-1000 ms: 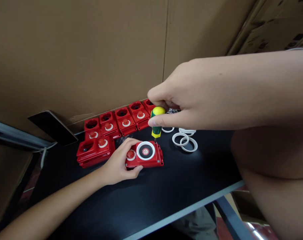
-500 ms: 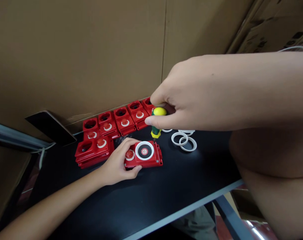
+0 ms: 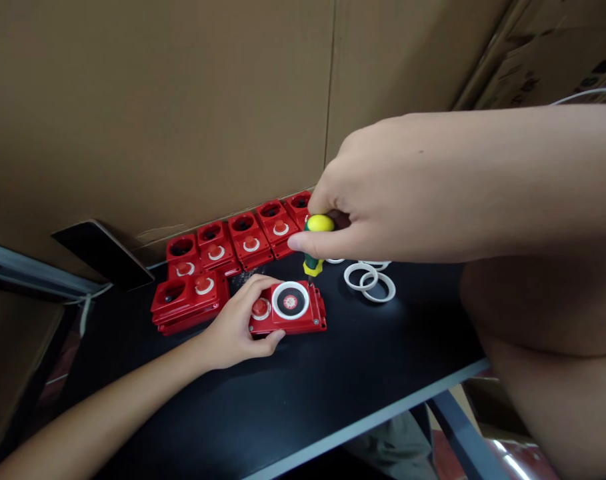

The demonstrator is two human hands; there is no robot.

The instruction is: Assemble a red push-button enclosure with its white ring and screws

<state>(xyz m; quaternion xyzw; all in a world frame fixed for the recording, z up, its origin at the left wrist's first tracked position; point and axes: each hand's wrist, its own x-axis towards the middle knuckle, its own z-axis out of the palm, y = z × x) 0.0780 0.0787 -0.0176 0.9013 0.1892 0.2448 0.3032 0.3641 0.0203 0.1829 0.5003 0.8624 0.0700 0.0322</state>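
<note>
My left hand grips the left end of a red box lying on the black table; the box has a white-ringed round part and a red button on top. My right hand pinches the yellow-topped green handle of a small screwdriver. The screwdriver stands upright with its tip on the box's far right corner.
Several more red boxes lie in a row against the cardboard wall, and one sits nearer at the left. White rings lie right of the screwdriver. A dark phone leans at the left. The table's front edge runs diagonally at lower right.
My right fingers have shifted slightly round the screwdriver handle, as in turning it. The box and my left hand stay put.
</note>
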